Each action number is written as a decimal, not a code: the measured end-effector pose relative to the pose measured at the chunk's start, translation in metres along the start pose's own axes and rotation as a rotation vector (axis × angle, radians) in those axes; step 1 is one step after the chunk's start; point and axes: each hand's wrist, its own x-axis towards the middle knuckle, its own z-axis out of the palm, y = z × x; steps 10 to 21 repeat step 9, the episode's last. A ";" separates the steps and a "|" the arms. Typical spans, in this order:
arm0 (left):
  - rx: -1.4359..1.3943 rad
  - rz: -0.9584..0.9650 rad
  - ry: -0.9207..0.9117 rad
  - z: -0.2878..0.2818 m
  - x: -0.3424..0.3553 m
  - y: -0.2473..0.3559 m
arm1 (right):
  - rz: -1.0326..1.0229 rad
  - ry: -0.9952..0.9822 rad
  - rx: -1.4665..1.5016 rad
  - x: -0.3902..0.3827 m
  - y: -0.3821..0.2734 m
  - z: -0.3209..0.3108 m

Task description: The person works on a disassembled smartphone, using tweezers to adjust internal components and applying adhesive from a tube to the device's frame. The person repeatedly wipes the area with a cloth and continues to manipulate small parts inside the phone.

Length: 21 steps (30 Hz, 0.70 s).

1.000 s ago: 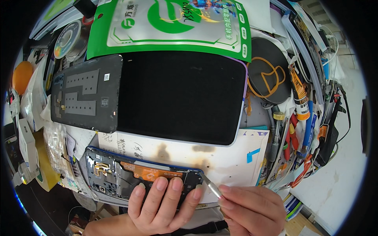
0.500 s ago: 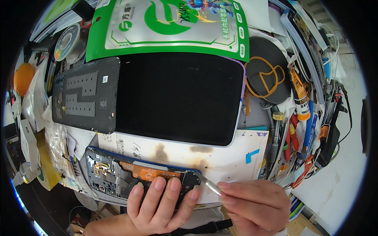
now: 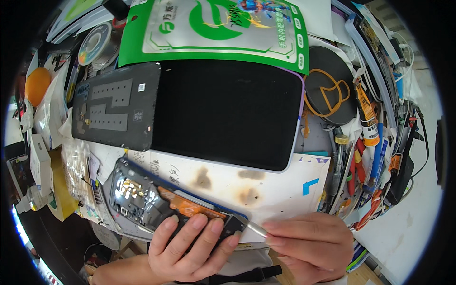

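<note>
My left hand [image 3: 192, 244] holds an opened smartphone [image 3: 147, 216] from its near side, fingers across the lower part. The phone lies tilted, its inside up, with an orange-labelled battery [image 3: 190, 203] and bare circuitry at the left end. Pinched in my right hand [image 3: 308, 242] is a slim silver metal tool [image 3: 256, 229]. Its thin tip touches the phone's right end, near the far edge; whether it is a pry blade or tweezers I cannot tell. My fingers hide the phone's near edge. Behind lies a detached dark phone back cover [image 3: 116, 111].
A large black-screened device [image 3: 228, 114] lies beyond the phone, under a green and silver parts bag [image 3: 213, 53]. White scorched card [image 3: 280, 192] covers the work spot. Pens, pliers and a glue tube [image 3: 366, 116] crowd the right; a solder spool [image 3: 95, 43] stands far left.
The phone has tilted, its left end rising toward the back cover and its right end dipping. The tool has stayed at the right end, held flatter. The whole view has shifted slightly.
</note>
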 end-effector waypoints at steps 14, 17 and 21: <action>-0.112 0.015 -0.056 -0.010 -0.001 -0.008 | -0.040 0.023 0.004 -0.006 0.002 0.005; -0.112 0.015 -0.056 -0.010 -0.001 -0.008 | -0.040 0.023 0.004 -0.006 0.002 0.005; -0.112 0.015 -0.056 -0.010 -0.001 -0.008 | -0.040 0.023 0.004 -0.006 0.002 0.005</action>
